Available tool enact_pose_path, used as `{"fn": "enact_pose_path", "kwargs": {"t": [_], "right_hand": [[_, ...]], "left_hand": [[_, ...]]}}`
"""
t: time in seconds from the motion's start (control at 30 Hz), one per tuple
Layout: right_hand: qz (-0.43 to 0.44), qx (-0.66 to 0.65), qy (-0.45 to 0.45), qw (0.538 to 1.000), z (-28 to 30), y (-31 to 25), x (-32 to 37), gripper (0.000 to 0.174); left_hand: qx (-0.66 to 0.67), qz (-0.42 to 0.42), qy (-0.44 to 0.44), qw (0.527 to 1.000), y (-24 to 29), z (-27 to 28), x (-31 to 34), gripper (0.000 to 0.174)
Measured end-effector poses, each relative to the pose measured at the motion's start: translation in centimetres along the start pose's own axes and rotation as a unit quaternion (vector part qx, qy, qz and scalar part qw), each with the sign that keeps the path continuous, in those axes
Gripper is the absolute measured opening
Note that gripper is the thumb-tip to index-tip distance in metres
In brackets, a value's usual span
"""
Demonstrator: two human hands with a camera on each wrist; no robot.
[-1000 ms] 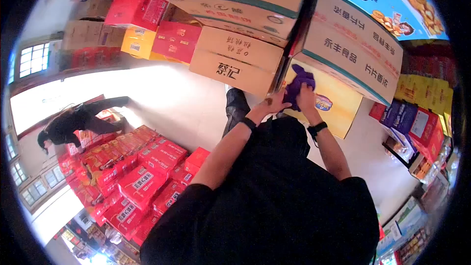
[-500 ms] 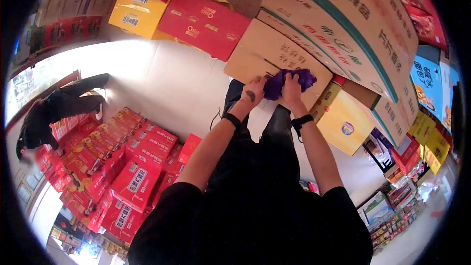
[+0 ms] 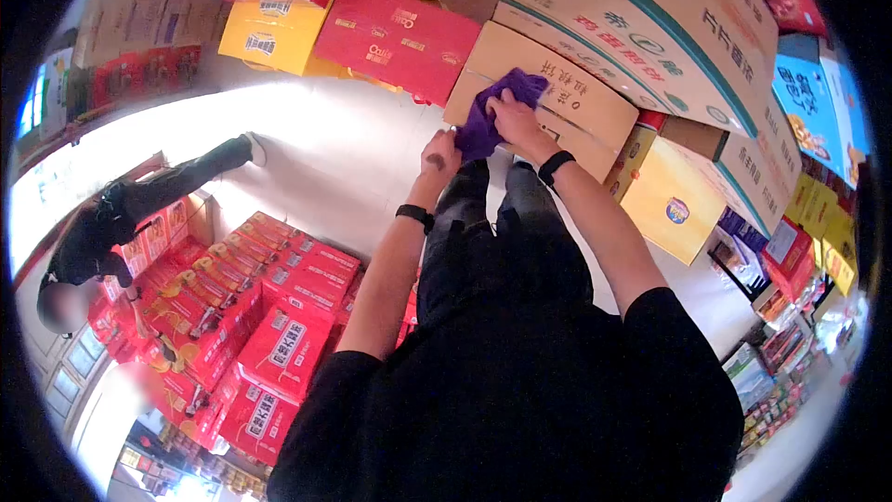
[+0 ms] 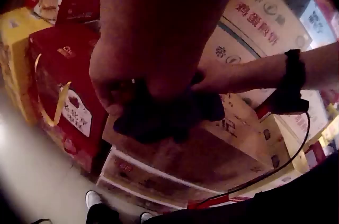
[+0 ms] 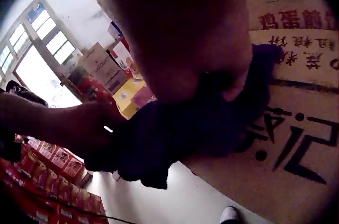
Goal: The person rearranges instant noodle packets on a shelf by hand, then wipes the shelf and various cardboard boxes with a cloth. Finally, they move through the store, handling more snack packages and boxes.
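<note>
Stacked cartons [image 3: 557, 98]; crumpled purple cloth [image 3: 492, 112] held by both hands.

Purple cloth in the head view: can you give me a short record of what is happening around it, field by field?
Thing: purple cloth, bunched against a cardboard box in a stack
Left: left hand grips the cloth's lower end
Right: right hand holds the cloth on the box's face
Floor: red boxes in rows
Nearby: second person bent over them
</note>
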State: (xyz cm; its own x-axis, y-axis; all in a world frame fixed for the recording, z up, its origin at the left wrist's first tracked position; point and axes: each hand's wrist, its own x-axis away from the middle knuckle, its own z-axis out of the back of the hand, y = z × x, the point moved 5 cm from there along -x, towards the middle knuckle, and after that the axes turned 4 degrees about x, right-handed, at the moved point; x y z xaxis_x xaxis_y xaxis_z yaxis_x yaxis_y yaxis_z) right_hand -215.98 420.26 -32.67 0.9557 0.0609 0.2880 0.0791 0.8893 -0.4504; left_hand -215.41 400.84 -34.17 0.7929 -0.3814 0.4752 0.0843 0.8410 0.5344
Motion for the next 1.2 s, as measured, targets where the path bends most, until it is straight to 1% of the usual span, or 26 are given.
{"fn": "enact_pose_path", "kwargs": {"t": [0.03, 0.1, 0.13, 0.2, 0.23, 0.33, 0.4, 0.43, 0.5, 0.53, 0.6, 0.63, 0.67, 0.7, 0.77, 0.8, 0.83, 0.87, 0.9, 0.93, 0.97, 1.03, 1.1, 1.13, 1.17, 1.2], "right_hand": [[0.031, -0.034, -0.025, 0.999, 0.0, -0.4, 0.5, 0.019], [0.016, -0.067, -0.029, 0.997, 0.3, -0.5, 2.4, 0.018], [0.011, -0.078, -0.046, 0.996, 0.2, -0.6, 3.7, 0.019], [0.001, -0.087, -0.078, 0.993, 0.2, -0.1, 5.9, 0.020], [-0.008, -0.089, -0.070, 0.994, 0.1, 0.8, 6.9, 0.020], [-0.024, -0.099, -0.049, 0.994, 0.2, 3.5, 9.9, 0.019], [-0.044, -0.103, -0.012, 0.994, 0.6, 6.3, 11.6, 0.019], [-0.056, -0.103, 0.014, 0.993, 1.1, 7.8, 12.5, 0.020], [-0.074, -0.116, 0.035, 0.990, 2.1, 10.9, 14.1, 0.021], [-0.116, -0.099, 0.048, 0.987, 2.5, 12.6, 14.9, 0.021], [-0.209, -0.097, 0.066, 0.971, 3.0, 15.2, 16.7, 0.020], [-0.258, -0.110, 0.075, 0.957, 3.5, 16.6, 17.2, 0.019], [-0.266, -0.102, 0.089, 0.955, 2.4, 18.5, 17.2, 0.026], [-0.263, -0.103, 0.093, 0.955, 2.3, 18.6, 17.2, 0.026], [-0.300, -0.085, 0.100, 0.945, 2.3, 18.4, 17.5, 0.033], [-0.298, -0.086, 0.101, 0.945, 2.7, 18.1, 17.6, 0.033], [-0.264, -0.078, 0.087, 0.957, 3.3, 17.5, 17.7, 0.035], [-0.229, -0.069, 0.074, 0.968, 3.9, 16.9, 17.8, 0.037], [-0.227, -0.065, 0.076, 0.969, 4.2, 17.1, 17.9, 0.037], [-0.222, -0.056, 0.050, 0.972, 3.9, 17.6, 17.9, 0.036], [-0.218, -0.047, 0.025, 0.975, 3.1, 18.3, 18.2, 0.036], [-0.222, -0.023, -0.010, 0.975, 0.2, 19.9, 19.4, 0.038], [-0.227, -0.015, -0.072, 0.971, 0.4, 18.1, 22.1, 0.029], [-0.262, -0.019, -0.092, 0.961, -0.3, 17.9, 23.9, 0.035], [-0.294, -0.021, -0.115, 0.949, -1.2, 17.5, 25.6, 0.042], [-0.303, -0.015, -0.110, 0.946, -0.9, 16.5, 26.7, 0.043]], "left_hand": [[-0.005, -0.006, -0.001, 1.000, -0.3, -0.2, 0.7, 0.029], [-0.004, 0.022, -0.042, 0.999, -1.1, -1.3, 2.9, 0.030], [-0.008, 0.014, -0.045, 0.999, -1.5, -2.1, 3.7, 0.030], [-0.018, 0.039, -0.136, 0.990, -1.9, -4.5, 4.9, 0.032], [-0.006, 0.068, -0.153, 0.986, -1.2, -5.2, 5.9, 0.036], [0.032, 0.059, -0.177, 0.982, 1.4, -6.8, 7.0, 0.033], [0.034, 0.005, -0.157, 0.987, 3.5, -7.5, 6.9, 0.031], [0.028, 0.001, -0.158, 0.987, 4.7, -7.8, 6.8, 0.031], [0.054, -0.085, -0.078, 0.992, 8.1, -7.3, 5.7, 0.028], [0.049, -0.087, -0.078, 0.992, 10.1, -7.1, 5.4, 0.028], [0.053, -0.164, 0.012, 0.985, 14.8, -6.0, 5.4, 0.024], [0.050, -0.168, 0.014, 0.984, 16.9, -5.9, 5.1, 0.024], [0.055, -0.181, -0.005, 0.982, 19.1, -6.0, 4.9, 0.025], [0.061, -0.192, -0.026, 0.979, 20.6, -6.5, 4.8, 0.027], [0.065, -0.213, -0.014, 0.975, 22.1, -7.6, 4.4, 0.028], [0.072, -0.233, -0.007, 0.970, 22.5, -7.9, 4.5, 0.031], [0.073, -0.231, -0.005, 0.970, 21.7, -8.5, 4.5, 0.031], [0.049, -0.256, -0.003, 0.966, 21.3, -9.2, 4.7, 0.034], [0.025, -0.284, 0.001, 0.959, 20.3, -10.2, 4.2, 0.038], [0.032, -0.327, 0.018, 0.944, 18.2, -11.3, 3.5, 0.049], [0.035, -0.332, 0.022, 0.942, 18.0, -10.4, 3.7, 0.049], [-0.101, -0.270, -0.065, 0.955, 16.8, -9.0, 3.8, 0.055], [-0.123, -0.295, -0.070, 0.945, 14.4, -7.1, 3.1, 0.057], [-0.148, -0.311, -0.072, 0.936, 12.9, -6.5, 2.0, 0.059], [-0.120, -0.310, -0.096, 0.938, 10.2, -7.0, 0.4, 0.059], [-0.141, -0.287, -0.106, 0.942, 10.2, -5.6, -0.1, 0.060]]}}
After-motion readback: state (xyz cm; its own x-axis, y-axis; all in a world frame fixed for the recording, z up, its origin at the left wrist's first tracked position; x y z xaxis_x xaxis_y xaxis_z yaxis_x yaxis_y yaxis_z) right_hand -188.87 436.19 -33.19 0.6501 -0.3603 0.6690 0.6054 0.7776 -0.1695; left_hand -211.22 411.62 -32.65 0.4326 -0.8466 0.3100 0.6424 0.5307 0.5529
